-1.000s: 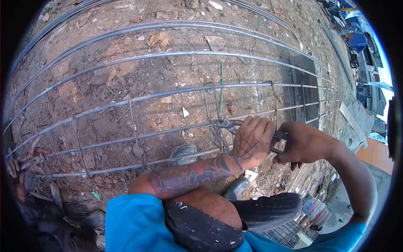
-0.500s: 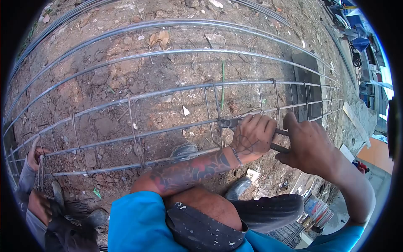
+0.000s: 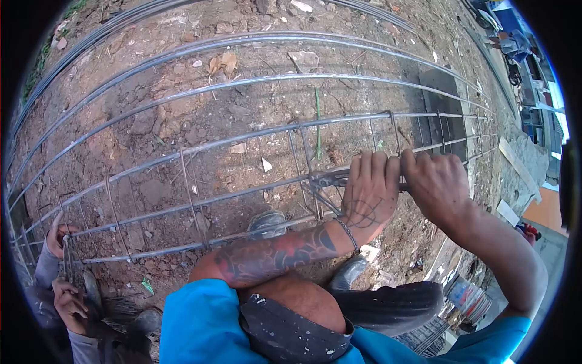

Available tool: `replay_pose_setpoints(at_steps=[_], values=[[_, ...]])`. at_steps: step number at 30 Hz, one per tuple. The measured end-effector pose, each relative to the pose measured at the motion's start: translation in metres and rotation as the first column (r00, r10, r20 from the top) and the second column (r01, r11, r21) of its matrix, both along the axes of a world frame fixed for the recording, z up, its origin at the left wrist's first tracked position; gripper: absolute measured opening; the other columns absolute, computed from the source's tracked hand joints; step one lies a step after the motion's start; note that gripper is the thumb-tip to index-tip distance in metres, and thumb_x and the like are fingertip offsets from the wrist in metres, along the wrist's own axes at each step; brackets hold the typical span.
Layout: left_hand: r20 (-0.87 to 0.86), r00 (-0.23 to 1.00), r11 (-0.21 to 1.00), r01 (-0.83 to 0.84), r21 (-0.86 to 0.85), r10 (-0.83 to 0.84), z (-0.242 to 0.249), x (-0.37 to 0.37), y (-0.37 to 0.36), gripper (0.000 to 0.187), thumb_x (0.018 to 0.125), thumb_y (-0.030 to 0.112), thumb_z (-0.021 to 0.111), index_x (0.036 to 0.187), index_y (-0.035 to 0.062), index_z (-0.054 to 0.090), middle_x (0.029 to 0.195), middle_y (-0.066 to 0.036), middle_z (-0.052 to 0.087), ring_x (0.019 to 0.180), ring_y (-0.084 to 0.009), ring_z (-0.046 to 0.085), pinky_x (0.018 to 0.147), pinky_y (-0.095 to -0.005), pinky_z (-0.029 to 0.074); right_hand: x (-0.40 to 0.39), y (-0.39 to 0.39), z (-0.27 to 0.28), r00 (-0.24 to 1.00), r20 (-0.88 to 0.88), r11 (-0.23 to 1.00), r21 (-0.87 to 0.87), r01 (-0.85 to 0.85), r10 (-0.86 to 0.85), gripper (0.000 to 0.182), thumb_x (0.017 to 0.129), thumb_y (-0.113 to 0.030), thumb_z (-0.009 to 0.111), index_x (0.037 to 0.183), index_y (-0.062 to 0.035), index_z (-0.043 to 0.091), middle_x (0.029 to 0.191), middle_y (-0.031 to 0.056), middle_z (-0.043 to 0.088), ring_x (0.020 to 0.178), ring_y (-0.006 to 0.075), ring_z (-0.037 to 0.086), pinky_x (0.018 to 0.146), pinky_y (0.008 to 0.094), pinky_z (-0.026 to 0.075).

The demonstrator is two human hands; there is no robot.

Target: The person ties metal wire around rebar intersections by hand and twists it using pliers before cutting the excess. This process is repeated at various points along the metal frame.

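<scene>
My left hand [image 3: 368, 193] is closed round the handles of dark metal pincers [image 3: 329, 178], close behind their head. Just right of it, my right hand [image 3: 438, 182] grips the handle ends. The pincers' jaws touch a crossing where a stirrup [image 3: 304, 145] meets a long steel bar [image 3: 254, 189]; the exact bite is too small to make out. My fingers hide most of the handles. Several thin stirrups hang around the long bars, which run from left to right in front of me.
At the left, a co-worker's hands [image 3: 68, 297] hold a tool at the same cage. Loose bars [image 3: 254, 37] lie beyond it. A dark block [image 3: 445, 100] supports the right part. My boot [image 3: 267, 223] is under the bars, and a stack of buckets or sacks [image 3: 470, 298] stands lower right.
My right hand has swung up and inward, close against my left hand, and the handles have turned with it. My left hand has rolled over. The co-worker's lower hand has moved slightly right.
</scene>
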State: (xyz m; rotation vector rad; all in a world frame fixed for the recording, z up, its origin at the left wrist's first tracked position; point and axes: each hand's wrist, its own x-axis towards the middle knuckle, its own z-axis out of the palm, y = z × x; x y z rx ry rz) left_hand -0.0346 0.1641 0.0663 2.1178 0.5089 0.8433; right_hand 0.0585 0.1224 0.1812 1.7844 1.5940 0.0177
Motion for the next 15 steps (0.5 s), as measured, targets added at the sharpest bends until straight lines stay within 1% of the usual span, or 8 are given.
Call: replay_pose_setpoints(at_steps=[2,5,8,9,11,12,14,15], values=[[0.081,0.996,0.999,-0.030,0.024,0.028,0.009,-0.003,0.003,0.027,0.077,0.008,0.058,0.100,-0.0023,0.050,0.099,-0.020,0.051,0.096,-0.0308,0.051,0.081,-0.0406,0.040,0.004,-0.007,-0.006,0.981,0.106,0.986,0.026,-0.165,0.161,0.014,0.077,-0.016,0.062,0.071,-0.0123,0.049,0.068,0.0030,0.057,0.065,0.0147,0.061,0.058,0.0281,0.046],[-0.186,0.827,0.799,0.416,-0.435,-0.531,0.025,-0.008,0.038,0.039,0.070,0.014,0.070,0.099,-0.0049,0.052,0.095,-0.022,0.061,0.095,-0.0358,0.060,0.084,-0.0426,0.045,0.012,-0.017,-0.012,0.968,0.074,0.947,0.201,-0.249,0.239,0.012,0.077,-0.015,0.060,0.072,-0.0131,0.049,0.068,0.0022,0.056,0.063,0.0153,0.058,0.058,0.0263,0.044],[-0.262,0.697,0.728,0.536,-0.427,-0.667,-0.009,0.017,0.052,0.028,0.075,0.014,0.068,0.096,0.0003,0.058,0.084,-0.016,0.064,0.082,-0.0378,0.063,0.071,-0.0441,0.051,0.020,-0.010,-0.013,0.925,0.064,0.898,0.223,-0.378,0.374,0.012,0.079,-0.017,0.061,0.076,-0.0109,0.051,0.071,0.0047,0.060,0.066,0.0199,0.061,0.061,0.0303,0.047],[-0.267,0.700,0.734,0.536,-0.418,-0.663,-0.016,0.019,0.045,0.028,0.075,0.014,0.068,0.096,0.0003,0.058,0.084,-0.016,0.064,0.082,-0.0378,0.063,0.071,-0.0441,0.051,0.019,-0.005,-0.010,0.924,0.071,0.895,0.232,-0.381,0.375,0.012,0.079,-0.017,0.061,0.076,-0.0109,0.051,0.071,0.0047,0.060,0.066,0.0199,0.061,0.061,0.0303,0.047],[-0.102,0.962,0.956,0.232,-0.177,-0.252,-0.026,0.010,0.017,0.028,0.073,0.014,0.069,0.094,0.0002,0.057,0.080,-0.015,0.063,0.077,-0.0367,0.063,0.068,-0.0439,0.049,0.006,0.004,-0.001,0.944,-0.327,0.990,0.111,0.092,-0.052,0.016,0.080,-0.018,0.064,0.079,-0.0068,0.053,0.075,0.0087,0.064,0.071,0.0248,0.065,0.065,0.0365,0.050],[-0.101,0.961,0.955,0.238,-0.177,-0.258,-0.026,0.008,0.012,0.028,0.073,0.014,0.069,0.094,0.0002,0.057,0.080,-0.015,0.063,0.077,-0.0367,0.063,0.068,-0.0439,0.049,0.003,0.007,-0.001,0.943,-0.327,0.989,0.111,0.098,-0.057,0.016,0.080,-0.018,0.064,0.079,-0.0068,0.053,0.075,0.0087,0.064,0.071,0.0248,0.065,0.065,0.0365,0.050],[-0.032,0.987,0.988,0.156,0.010,-0.156,-0.026,0.006,0.005,0.028,0.075,0.017,0.067,0.094,-0.0010,0.056,0.077,-0.016,0.058,0.076,-0.0319,0.060,0.069,-0.0429,0.047,0.001,0.009,0.000,0.877,-0.257,0.912,-0.164,0.376,-0.407,0.022,0.080,-0.021,0.066,0.087,-0.0030,0.054,0.077,0.0121,0.066,0.074,0.0273,0.068,0.066,0.0409,0.052],[-0.033,0.974,0.974,0.221,-0.044,-0.222,-0.013,-0.001,0.013,0.034,0.072,0.021,0.071,0.096,0.0010,0.056,0.085,-0.017,0.059,0.083,-0.0313,0.060,0.076,-0.0413,0.047,0.001,-0.002,-0.003,0.923,-0.247,0.955,-0.098,0.278,-0.294,0.028,0.082,-0.021,0.064,0.098,-0.0013,0.053,0.077,0.0144,0.067,0.072,0.0285,0.069,0.066,0.0408,0.053]])
